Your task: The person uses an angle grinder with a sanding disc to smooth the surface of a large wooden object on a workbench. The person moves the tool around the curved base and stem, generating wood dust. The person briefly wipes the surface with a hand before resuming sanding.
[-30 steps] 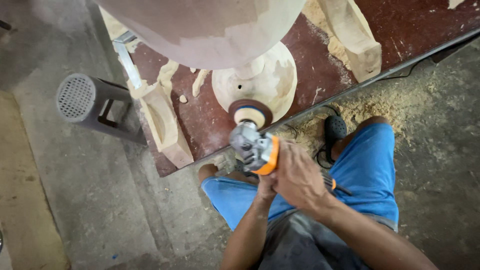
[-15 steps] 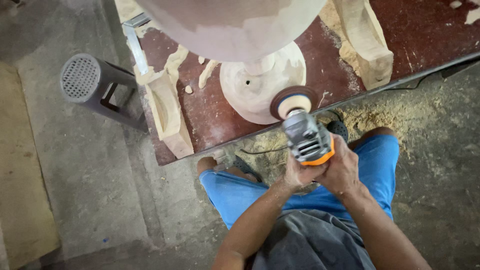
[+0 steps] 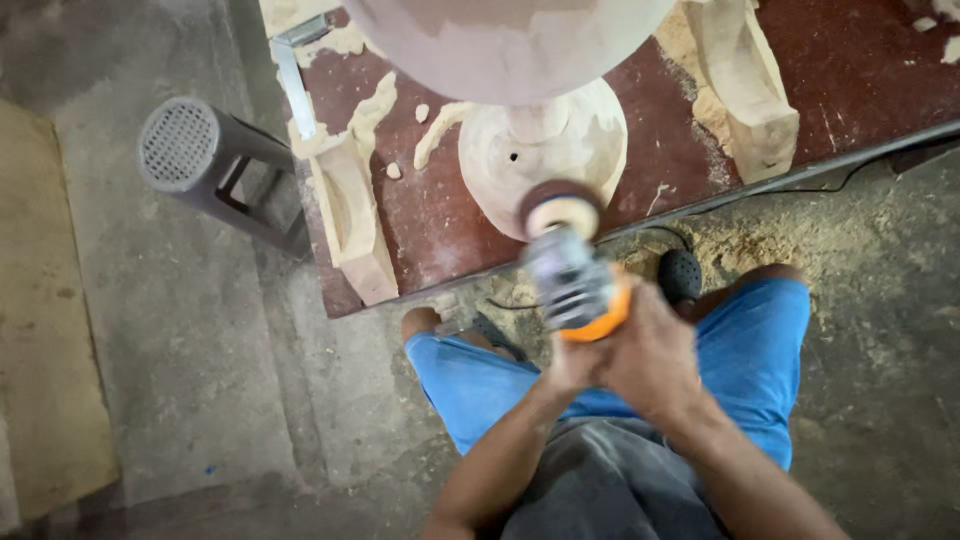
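Both my hands grip a grey and orange angle grinder (image 3: pixel 575 280), blurred by motion. My right hand (image 3: pixel 650 355) wraps its rear body, and my left hand (image 3: pixel 568 368) sits mostly hidden underneath it. The grinder's round sanding disc (image 3: pixel 560 208) touches the front edge of the round base (image 3: pixel 545 150) of a pale carved wooden pedestal piece. The piece's wide bowl-shaped top (image 3: pixel 510 40) fills the upper part of the view. It stands on a dark red board (image 3: pixel 680 150).
Pale carved wooden blocks lie on the board at left (image 3: pixel 355 215) and right (image 3: pixel 745 85). A dark perforated stool (image 3: pixel 205 165) stands on the concrete floor to the left. Sawdust and a black cable (image 3: pixel 800 185) lie by my blue-shorted legs. A tan sheet (image 3: pixel 45 330) lies far left.
The grinder swung right along the base's edge, then back a little to the left. The view shifted, so the board and pedestal sit slightly further right.
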